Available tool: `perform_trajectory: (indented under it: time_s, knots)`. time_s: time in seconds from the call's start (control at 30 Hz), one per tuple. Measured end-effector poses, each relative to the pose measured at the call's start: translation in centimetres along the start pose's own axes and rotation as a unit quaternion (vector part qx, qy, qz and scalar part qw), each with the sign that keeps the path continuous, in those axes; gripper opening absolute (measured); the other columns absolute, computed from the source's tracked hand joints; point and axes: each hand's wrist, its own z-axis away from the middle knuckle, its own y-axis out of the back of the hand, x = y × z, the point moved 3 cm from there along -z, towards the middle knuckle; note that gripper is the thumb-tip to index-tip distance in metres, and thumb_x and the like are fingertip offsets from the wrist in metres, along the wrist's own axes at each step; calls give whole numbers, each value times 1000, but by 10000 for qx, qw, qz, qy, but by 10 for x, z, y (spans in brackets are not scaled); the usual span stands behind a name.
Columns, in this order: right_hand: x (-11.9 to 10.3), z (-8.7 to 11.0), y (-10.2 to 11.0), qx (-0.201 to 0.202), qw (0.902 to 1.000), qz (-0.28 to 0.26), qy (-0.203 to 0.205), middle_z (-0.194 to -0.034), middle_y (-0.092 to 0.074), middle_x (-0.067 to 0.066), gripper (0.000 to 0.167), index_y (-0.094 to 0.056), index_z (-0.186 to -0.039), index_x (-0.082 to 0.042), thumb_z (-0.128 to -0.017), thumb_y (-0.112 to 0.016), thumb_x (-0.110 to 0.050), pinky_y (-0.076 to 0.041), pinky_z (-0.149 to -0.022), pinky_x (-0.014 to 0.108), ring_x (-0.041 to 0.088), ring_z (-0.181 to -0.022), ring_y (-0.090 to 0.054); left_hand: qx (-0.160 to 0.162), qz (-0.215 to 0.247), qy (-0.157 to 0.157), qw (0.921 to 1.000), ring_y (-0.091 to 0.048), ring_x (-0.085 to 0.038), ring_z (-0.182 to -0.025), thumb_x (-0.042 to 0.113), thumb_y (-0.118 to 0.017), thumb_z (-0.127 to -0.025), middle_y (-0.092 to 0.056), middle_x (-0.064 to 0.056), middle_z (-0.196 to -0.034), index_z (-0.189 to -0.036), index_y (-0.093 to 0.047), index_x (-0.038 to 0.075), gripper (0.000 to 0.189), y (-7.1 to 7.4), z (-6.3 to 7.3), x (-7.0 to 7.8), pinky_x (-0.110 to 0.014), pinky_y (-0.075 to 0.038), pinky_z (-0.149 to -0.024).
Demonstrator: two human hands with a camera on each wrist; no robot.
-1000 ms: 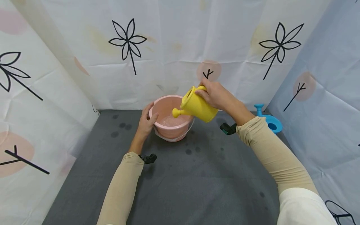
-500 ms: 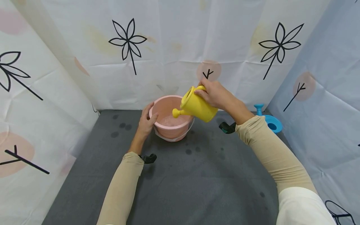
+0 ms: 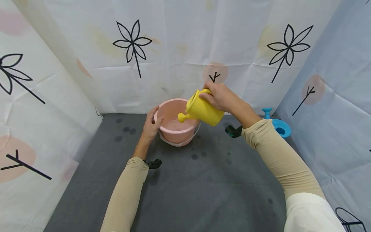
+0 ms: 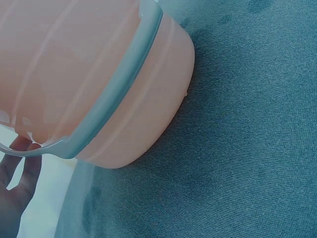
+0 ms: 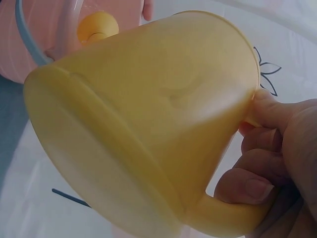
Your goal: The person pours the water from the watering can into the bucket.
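My right hand point(image 3: 218, 96) grips the handle of a yellow watering can point(image 3: 205, 111); in the right wrist view its fingers curl round the handle point(image 5: 225, 218). The can tilts left, and its round spout head point(image 3: 181, 117) hangs over the mouth of a pink bucket point(image 3: 176, 137). Clear liquid seems to lie in the bucket's bottom. With thumb and fingers, my left hand point(image 3: 151, 124) holds the bucket's left rim. The bucket stands upright on the dark grey table, its pale bail handle point(image 4: 116, 89) hanging down the near side.
A blue watering can point(image 3: 280, 128) stands at the table's right edge, partly behind my right sleeve. Dark wet spots dot the grey tabletop point(image 3: 203, 187). White cloth walls point(image 3: 174, 38) with printed flowers rise behind and on both sides.
Almost nothing differs. The tilted watering can and both hands hold nearly the same places; the right forearm has shifted very slightly left.
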Motion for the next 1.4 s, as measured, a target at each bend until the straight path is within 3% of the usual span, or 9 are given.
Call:
perform_trajectory:
  time_s: [0.3, 0.67, 1.03, 1.4]
  knots:
    - [-1, -3, 0, -11, 10000, -3, 46, -89, -60, 15, 23, -54, -110, -2, -105, -58, -25, -50, -72, 36, 26, -75, -57, 33, -14, -70, 10000, -49, -31, -126, 15, -60, -101, -26, -19, -165, -158, -36, 4, 63, 0, 1, 1, -13, -46, -86]
    - [0, -3, 0, -23, 10000, -34, 85, -89, -61, 15, 23, -55, -110, -3, -105, -59, -25, -49, -71, 35, 25, -74, -56, -41, -5, 44, 10000, -49, -29, -121, 16, -58, -102, -23, -19, -166, -159, -33, 4, 63, 0, 2, 1, -14, -47, -83]
    - [-2, -4, 0, -84, 10000, -29, -9, -92, -63, 16, 26, -56, -111, -2, -104, -60, -26, -50, -70, 35, 25, -74, -57, -69, -167, 42, 9998, -50, -14, -92, 17, -57, -102, -24, -20, -165, -159, -33, 5, 63, 0, 3, 4, -20, -46, -73]
    - [-2, -4, 1, -107, 9999, 33, -49, -95, -64, 17, 27, -56, -113, -2, -104, -60, -27, -52, -73, 37, 26, -77, -58, -6, -195, 32, 9998, -51, -19, -99, 17, -58, -102, -25, -20, -165, -159, -34, 5, 63, -1, 2, 3, -17, -48, -77]
